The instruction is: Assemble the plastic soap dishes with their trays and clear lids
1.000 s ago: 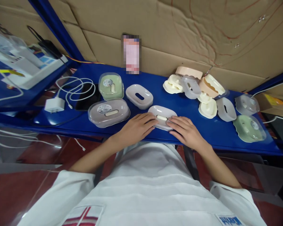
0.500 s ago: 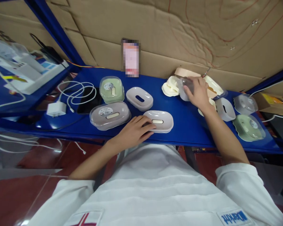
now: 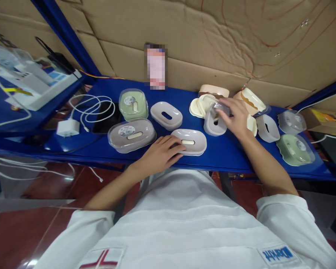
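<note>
My left hand (image 3: 166,151) rests with curled fingers on the left rim of a pale grey soap dish (image 3: 197,147), which has a cream strip in its slot. My right hand (image 3: 233,114) grips a clear plastic lid (image 3: 220,109), with thumb and fingers at its right side. Beneath or within this lid a grey slotted dish (image 3: 214,129) shows; whether the two are joined I cannot tell. Cream wavy-edged pieces (image 3: 197,107) lie just behind it. Another grey slotted dish (image 3: 172,123) sits behind my left hand.
Lidded grey (image 3: 131,140) and green (image 3: 133,99) soap boxes stand at left, beside a white charger (image 3: 68,128) and its cable. A phone (image 3: 156,69) leans on the cardboard (image 3: 114,52). Peach boxes (image 3: 214,89), a grey slotted piece (image 3: 268,130) and a green box (image 3: 294,151) are at right.
My right hand has drawn the clear lid and the grey piece toward me, away from the cream pieces. My left hand stays on the soap dish.
</note>
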Demonstrator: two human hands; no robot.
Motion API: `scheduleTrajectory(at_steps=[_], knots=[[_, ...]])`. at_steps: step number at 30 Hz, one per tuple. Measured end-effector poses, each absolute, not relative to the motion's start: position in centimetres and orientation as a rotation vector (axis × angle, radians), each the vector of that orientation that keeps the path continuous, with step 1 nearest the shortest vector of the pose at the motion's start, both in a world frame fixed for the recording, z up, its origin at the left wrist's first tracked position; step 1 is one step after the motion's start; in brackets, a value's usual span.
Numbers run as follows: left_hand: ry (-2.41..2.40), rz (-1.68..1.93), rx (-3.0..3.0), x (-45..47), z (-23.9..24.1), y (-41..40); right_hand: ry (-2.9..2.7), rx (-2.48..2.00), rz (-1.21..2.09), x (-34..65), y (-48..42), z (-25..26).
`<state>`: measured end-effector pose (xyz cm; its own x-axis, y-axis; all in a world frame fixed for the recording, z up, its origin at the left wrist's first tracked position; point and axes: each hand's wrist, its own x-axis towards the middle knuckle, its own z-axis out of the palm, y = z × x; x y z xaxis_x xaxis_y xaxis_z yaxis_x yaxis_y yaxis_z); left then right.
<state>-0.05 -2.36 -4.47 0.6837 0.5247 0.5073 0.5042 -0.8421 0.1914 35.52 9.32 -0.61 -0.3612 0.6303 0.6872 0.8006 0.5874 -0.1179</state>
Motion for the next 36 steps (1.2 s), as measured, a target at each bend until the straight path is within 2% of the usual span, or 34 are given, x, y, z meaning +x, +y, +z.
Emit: scheduleTrajectory(at_steps=[7, 15, 18, 21, 25, 29, 33, 36], knots=[[0.902, 0.910, 2.885, 0.0, -4.6, -2.3, -2.370, -0.778, -0.429, 31.0, 4.1, -0.4], [1.096, 1.123, 2.791, -0.2, -5.5, -2.4, -2.528, -0.516, -0.125, 28.8, 3.6, -0.9], [1.135, 1.264, 2.741, -0.2, -5.4, -2.4, -2.547, -0.425, -0.091, 28.8, 3.4, -1.3], [1.092, 1.238, 2.741, -0.1, -5.1, -2.3, -2.599, -0.374, -0.054, 28.6, 3.4, -1.0], [1.061, 1.095, 2.732, -0.1, -4.7, -2.3, -2.622, -0.628, 0.036, 29.8, 3.0, 2.3], [1.099, 1.048, 2.702, -0.1, -4.7, -2.5, -2.652, -0.979, 0.152, 32.1, -1.1, 5.7], [1.114, 1.018, 2.709, -0.1, -4.7, -2.5, -2.746, -1.112, 0.277, 34.5, -6.2, 4.1], [1.114, 1.026, 2.704, -0.1, -4.6, -2.5, -2.645, -1.278, 0.186, 37.0, -7.1, 1.6]])
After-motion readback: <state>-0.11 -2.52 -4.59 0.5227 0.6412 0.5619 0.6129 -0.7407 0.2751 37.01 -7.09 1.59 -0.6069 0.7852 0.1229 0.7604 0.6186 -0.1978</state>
